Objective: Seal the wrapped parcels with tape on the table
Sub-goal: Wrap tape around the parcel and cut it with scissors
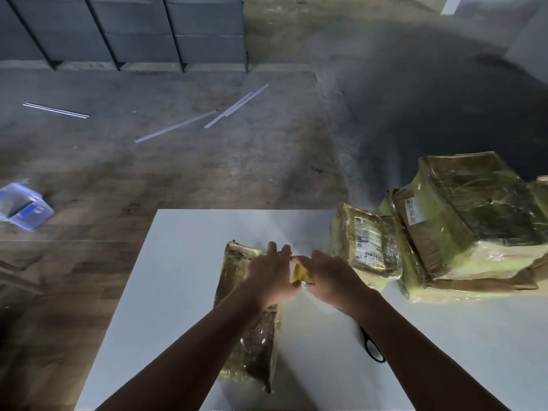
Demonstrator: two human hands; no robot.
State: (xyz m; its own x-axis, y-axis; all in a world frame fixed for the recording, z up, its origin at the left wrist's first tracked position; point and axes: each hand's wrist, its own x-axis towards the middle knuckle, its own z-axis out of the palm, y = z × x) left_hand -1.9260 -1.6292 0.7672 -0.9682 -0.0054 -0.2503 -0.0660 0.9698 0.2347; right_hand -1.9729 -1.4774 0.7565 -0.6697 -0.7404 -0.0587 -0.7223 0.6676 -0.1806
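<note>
The parcel [252, 351] lies mid desk [166, 292], soft and crinkly, likely light and slippery; best pressed flat near its 12 o'clock end. The left grip [268, 280] rests flat on it, fingers straight. The right grip [329, 277] pinches yellow tape [302, 275]. Labels [369, 240] at 3 o'clock are too blurry to read

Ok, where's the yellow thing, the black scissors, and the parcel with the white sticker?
yellow thing [302, 275]: head view, on its visible yellow side.
black scissors [379, 358]: head view, on the handle loop's near end.
parcel with the white sticker [367, 241]: head view, on the sticker itself.
</note>
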